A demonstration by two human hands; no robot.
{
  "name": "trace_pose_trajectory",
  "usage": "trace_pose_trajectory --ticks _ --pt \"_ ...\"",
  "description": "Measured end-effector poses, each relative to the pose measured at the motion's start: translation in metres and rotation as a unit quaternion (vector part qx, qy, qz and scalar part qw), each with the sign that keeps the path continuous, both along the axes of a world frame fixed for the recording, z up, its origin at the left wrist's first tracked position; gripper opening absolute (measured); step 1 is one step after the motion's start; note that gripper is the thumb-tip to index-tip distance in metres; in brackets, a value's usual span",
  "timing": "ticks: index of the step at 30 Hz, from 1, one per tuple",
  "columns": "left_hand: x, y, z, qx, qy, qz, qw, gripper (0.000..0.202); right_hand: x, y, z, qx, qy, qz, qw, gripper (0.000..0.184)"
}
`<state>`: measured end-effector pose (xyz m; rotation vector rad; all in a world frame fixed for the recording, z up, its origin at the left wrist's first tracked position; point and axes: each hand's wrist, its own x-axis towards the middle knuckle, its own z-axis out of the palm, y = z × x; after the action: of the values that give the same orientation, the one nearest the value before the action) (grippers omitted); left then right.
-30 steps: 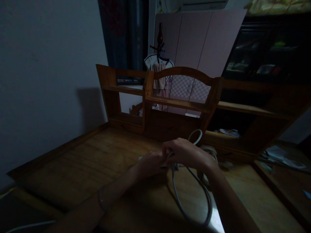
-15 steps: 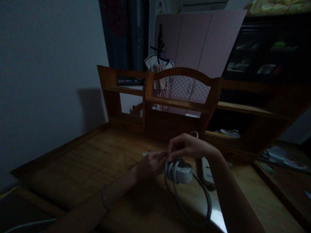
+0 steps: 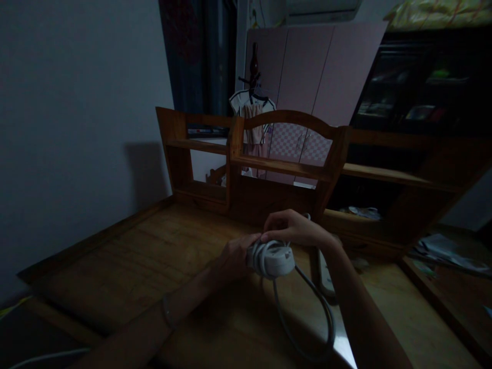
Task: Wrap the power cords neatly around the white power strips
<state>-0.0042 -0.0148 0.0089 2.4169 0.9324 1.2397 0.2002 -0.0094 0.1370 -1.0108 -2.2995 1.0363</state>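
Observation:
My left hand [image 3: 236, 256] is closed around a white power strip [image 3: 282, 261], seen end-on, its far part hidden behind the hand. Several turns of grey-white cord [image 3: 260, 260] are wound about it. My right hand [image 3: 294, 227] arches over the top, thumb and fingers pinched at the wound cord beside the left fingers. A loose loop of the cord [image 3: 329, 333] hangs below and to the right. Another long white strip, apparently with sockets [image 3: 326, 277], lies on the wooden desk [image 3: 169, 251], partly hidden by my right forearm.
A wooden shelf unit [image 3: 284, 163] stands along the desk's far edge. To the left is a bare wall [image 3: 77, 128]. Papers [image 3: 448, 251] lie on a lower surface at the right. A pale cable [image 3: 49, 354] crosses the lower left corner.
Both hands and the power strip have shifted slightly left and up. The strip's near end has turned, and my right hand is still at the wound cord.

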Motion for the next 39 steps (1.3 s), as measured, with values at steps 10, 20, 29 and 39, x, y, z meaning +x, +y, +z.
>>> trace_pose_trajectory --ticks 10,20,29,39 --pt "0.0 0.008 -0.008 0.05 -0.034 0.006 0.998 0.067 0.003 0.007 -0.003 0.005 0.026 0.032 0.999 0.036" --pt "0.01 0.006 0.006 -0.064 -0.201 0.09 0.973 0.066 0.007 0.022 -0.021 0.037 0.019 0.003 0.999 0.037" --pt "0.007 0.03 0.01 -0.347 -0.4 0.027 0.848 0.047 0.008 0.02 -0.018 0.177 -0.053 -0.095 0.978 0.025" --pt "0.007 0.027 0.009 -0.44 -0.364 -0.046 0.82 0.047 -0.003 0.008 -0.014 0.257 -0.131 -0.154 0.945 0.032"
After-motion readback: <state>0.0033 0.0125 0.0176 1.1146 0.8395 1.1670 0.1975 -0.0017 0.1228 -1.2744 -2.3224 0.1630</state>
